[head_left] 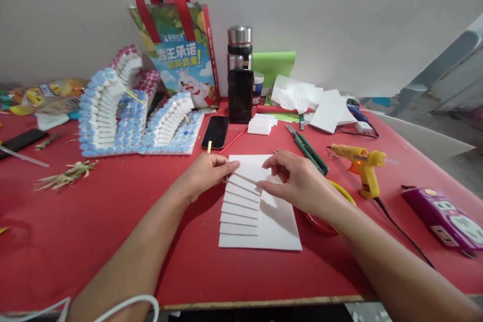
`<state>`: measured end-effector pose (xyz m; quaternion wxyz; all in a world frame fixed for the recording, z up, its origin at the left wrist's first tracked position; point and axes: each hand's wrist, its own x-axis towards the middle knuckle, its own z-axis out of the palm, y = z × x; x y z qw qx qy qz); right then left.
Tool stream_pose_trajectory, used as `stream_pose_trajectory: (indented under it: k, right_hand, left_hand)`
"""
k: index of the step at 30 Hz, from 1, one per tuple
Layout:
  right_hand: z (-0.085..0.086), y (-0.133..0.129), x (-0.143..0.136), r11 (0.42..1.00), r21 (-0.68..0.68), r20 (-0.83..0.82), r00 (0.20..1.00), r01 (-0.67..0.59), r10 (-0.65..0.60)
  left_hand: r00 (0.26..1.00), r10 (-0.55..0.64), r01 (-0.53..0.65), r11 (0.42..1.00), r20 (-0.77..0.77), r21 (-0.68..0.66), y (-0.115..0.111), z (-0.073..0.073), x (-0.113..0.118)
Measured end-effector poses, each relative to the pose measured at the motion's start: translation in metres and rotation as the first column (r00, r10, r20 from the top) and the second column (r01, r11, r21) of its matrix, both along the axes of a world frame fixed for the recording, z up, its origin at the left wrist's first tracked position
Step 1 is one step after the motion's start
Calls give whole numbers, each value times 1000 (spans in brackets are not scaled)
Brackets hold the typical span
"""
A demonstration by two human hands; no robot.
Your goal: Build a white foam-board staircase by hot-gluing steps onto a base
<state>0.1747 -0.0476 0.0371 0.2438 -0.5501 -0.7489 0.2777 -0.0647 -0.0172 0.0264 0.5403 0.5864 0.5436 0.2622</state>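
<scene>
A white sheet (281, 226) lies on the red table with several small white cards (239, 215) overlapped on it in a fanned, stepped row. My left hand (209, 175) is closed, thumb and forefinger pressed at the left end of the topmost card (247, 170). At that card's right end, my right hand (298, 181) has its fingers curled, with the thumb at the lower corner and the forefinger higher up. A pale yellow stick (209, 147) pokes up behind my left hand; whether the hand holds it is hidden.
Right of the sheet are a green utility knife (307, 150), a yellow glue gun (360, 161), a yellow tape ring (342, 190) and a purple power strip (441, 216). Behind stand a card stack (261, 125), phone (215, 132), thermos (240, 35) and bag (184, 55). Blue-and-white models (103, 115) stand left.
</scene>
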Motion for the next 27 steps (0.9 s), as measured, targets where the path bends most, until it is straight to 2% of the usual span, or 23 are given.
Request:
stream_pose_trajectory:
  k: [13,16,19,21,24,27]
  right_hand:
    - [1,2,2,999,-6,27,999,-33,33]
    - [5,4,9,1000,-26,-17,1000,13,-14]
    - [8,6,16,990,-116,-27,996,76,-79]
    - [10,8,18,969,-237,-42,996,65,-77]
    - [11,9,15,900,-437,-126,990,4,-66]
    - [11,9,9,852,-523,-185,980,-29,-80]
  left_hand:
    - [999,8,-6,999,54,-45,2,-3,0]
    - [997,11,-7,998,72,-68,2,-3,-1]
    - [994,2,8,995,105,-95,4,-5,-3]
    - [993,-2,14,994,115,-111,5,-6,-5]
    - [993,1,15,991,116,-136,6,-7,-7]
    - [993,-4,22,988,120,-151,6,-7,-8]
